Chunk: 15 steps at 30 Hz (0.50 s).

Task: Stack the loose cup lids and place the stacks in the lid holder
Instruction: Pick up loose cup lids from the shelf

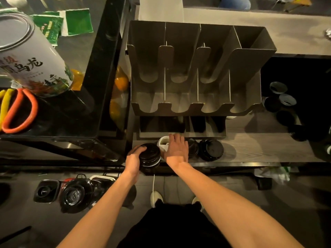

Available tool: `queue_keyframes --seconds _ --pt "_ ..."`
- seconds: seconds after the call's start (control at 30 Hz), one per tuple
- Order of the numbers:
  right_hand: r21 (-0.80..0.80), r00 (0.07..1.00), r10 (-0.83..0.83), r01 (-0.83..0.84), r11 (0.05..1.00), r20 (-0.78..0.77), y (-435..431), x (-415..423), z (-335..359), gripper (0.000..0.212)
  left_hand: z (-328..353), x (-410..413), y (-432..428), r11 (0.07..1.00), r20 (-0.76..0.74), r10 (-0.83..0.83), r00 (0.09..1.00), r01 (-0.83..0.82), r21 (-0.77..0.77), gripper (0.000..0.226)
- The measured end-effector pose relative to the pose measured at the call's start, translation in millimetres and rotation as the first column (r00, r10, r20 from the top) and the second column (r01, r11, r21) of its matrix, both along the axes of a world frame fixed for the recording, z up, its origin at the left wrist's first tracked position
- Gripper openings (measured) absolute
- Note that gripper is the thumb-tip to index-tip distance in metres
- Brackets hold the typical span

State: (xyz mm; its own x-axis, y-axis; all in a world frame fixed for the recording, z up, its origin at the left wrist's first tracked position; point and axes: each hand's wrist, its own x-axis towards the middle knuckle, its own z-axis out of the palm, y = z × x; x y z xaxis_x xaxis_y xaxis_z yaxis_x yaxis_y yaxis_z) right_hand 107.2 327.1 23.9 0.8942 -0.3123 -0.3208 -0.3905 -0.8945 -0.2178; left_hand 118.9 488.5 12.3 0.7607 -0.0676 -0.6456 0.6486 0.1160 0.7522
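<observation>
So the left hand point(133, 159) has its grip wrapped round a stack of black lids point(150, 155), just left of center, right at the near edge of the dark worktop point(250, 149). There's a thin white band near the bottom of that stack, could be a white lid mixed in, hard to say. The right hand point(176, 149) is palm down with fingers spread flat, not clamped on anything, resting over a white lid point(163, 143) that peeks out on its left. More black lids point(211, 150) sit just to the right of that hand, partly stacked by the look of it. Straight above, center frame, the metal lid holder point(197, 72) stands with its slots showing no lids. Far right, a few dark cups point(279, 97) sit in the shadows. Upper left there's a big tea tin point(30, 58).
</observation>
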Motion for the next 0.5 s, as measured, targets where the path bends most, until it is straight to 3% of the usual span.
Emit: queue_keyframes --seconds 0.17,0.5 --pt "-0.126 0.997 0.055 -0.062 0.990 -0.054 6.3 0.4 -5.5 0.076 -4.6 0.2 3.3 1.000 -0.027 -0.007 1.000 0.007 -0.012 0.034" --pt "-0.139 0.991 0.128 -0.131 0.982 -0.030 5.0 -5.8 -23.0 0.085 -4.0 3.6 5.7 1.000 -0.047 -0.003 0.999 0.002 -0.014 0.042"
